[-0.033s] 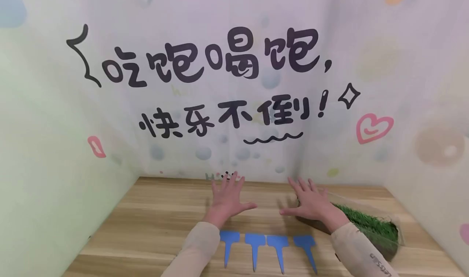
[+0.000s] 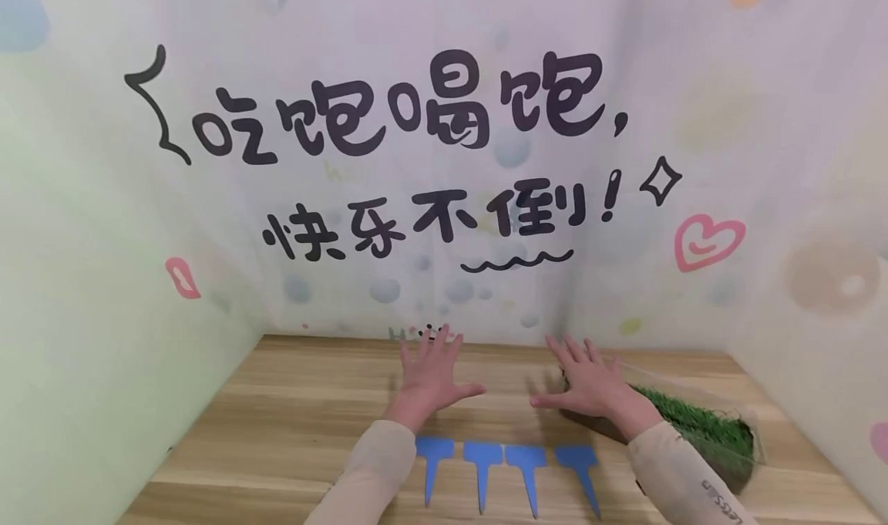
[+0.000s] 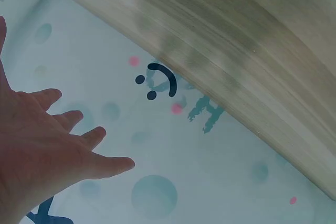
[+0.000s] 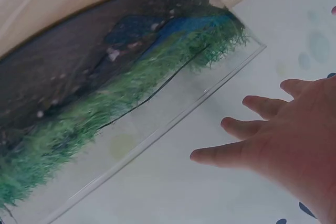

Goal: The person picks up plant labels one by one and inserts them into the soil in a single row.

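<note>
Both hands are spread flat, palms down, over the wooden table [image 2: 291,409] near the back wall. My left hand [image 2: 432,375] holds nothing, fingers straight; the left wrist view shows this left hand [image 3: 47,145] with fingers splayed. My right hand [image 2: 586,382] is likewise spread and empty, hovering at the near end of a clear box of green grass and dark soil [image 2: 701,429]. In the right wrist view the right hand [image 4: 283,150] is beside the grass box [image 4: 121,103]. Several blue T-shaped plant labels [image 2: 506,471] lie in a row between my forearms.
Printed backdrop walls [image 2: 444,163] close the table on the back, left and right. Bare wood stretches to the left of my left arm.
</note>
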Tool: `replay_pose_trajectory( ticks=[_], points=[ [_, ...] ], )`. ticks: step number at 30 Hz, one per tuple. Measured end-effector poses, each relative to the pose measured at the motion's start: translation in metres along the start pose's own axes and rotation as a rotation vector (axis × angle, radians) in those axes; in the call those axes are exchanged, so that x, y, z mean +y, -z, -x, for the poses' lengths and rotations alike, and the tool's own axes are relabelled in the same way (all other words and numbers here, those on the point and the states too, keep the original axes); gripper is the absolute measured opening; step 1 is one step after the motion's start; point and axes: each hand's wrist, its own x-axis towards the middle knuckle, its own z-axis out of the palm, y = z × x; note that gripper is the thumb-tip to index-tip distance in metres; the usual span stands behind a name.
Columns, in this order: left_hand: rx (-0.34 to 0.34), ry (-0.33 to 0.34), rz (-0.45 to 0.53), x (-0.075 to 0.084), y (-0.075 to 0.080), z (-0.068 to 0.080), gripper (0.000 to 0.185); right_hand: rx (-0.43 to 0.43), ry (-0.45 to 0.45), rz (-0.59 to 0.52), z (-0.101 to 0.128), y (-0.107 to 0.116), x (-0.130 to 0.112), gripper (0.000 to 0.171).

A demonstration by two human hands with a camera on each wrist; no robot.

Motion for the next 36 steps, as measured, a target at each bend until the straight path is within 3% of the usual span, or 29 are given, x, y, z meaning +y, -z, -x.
replay_pose_trajectory(
  ticks=[19, 36],
  points=[
    [-0.024, -0.014, 0.060, 0.003, -0.004, 0.007, 0.098, 0.020, -0.010, 0.038, 0.023, 0.005, 0.028, 0.111],
    [-0.012, -0.011, 0.108, -0.006, -0.008, 0.011, 0.096, -0.126, -0.151, 0.011, 0.052, 0.015, 0.077, 0.114]
  ],
)
